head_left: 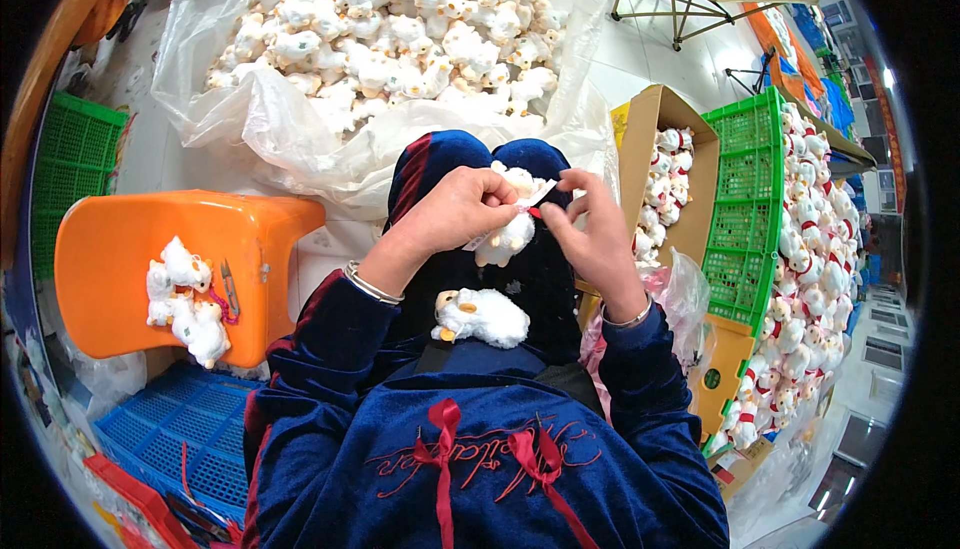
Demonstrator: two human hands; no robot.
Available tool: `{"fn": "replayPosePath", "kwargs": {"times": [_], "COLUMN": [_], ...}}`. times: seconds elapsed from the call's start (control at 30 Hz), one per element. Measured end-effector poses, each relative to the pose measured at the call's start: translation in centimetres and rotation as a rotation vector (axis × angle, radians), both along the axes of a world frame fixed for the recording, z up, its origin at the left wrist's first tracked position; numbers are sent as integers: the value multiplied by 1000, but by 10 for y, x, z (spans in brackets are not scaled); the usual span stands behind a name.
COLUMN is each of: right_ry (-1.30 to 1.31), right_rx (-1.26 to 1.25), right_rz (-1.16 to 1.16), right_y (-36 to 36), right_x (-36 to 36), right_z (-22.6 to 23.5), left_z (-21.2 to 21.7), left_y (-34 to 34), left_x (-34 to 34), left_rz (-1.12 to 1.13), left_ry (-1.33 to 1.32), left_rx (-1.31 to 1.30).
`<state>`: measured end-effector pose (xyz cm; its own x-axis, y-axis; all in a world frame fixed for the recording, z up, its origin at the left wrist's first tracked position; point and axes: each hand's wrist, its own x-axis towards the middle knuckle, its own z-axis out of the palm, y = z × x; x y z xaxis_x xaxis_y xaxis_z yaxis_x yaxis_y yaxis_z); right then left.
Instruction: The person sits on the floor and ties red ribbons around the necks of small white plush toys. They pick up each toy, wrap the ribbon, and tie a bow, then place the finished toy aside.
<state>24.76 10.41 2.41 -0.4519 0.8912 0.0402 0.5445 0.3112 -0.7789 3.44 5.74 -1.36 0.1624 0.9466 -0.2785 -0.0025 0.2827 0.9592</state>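
A small white plush lamb (506,237) with an orange-tan face stands upright between my hands over my knees. My left hand (455,211) is closed, its thumb and fingers pinched at the toy's neck. There, a bit of red ribbon (534,213) and a narrow white strip (543,192) show. My right hand (597,236) bends its thumb and forefinger in beside the ribbon and strip; what they grip is too small to tell. A second plush lamb (486,318) lies on its side on my lap, touched by neither hand.
Ahead, a clear plastic bag (215,89) holds a heap of white plush toys. At left, an orange stool (100,269) carries several toys and thread snips (231,291). At right stand a cardboard box (690,179) and a green crate (740,214), beside many red-ribboned toys (808,279).
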Motion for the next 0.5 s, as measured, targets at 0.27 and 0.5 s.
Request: {"fn": "replayPosePath", "kwargs": {"times": [0.27,0.5], "right_ry": [-67,175], "right_rx": [-9,-370], "right_rz": [53,47], "right_y": [-2,-1], "right_x": [-3,-11], "right_z": [-3,-27], "left_z": [0,3], "left_y": [-2,-1], "left_x": [-1,-1], "left_rz": [13,-6], "left_ry": [26,66], "left_rx": [12,-13]}}
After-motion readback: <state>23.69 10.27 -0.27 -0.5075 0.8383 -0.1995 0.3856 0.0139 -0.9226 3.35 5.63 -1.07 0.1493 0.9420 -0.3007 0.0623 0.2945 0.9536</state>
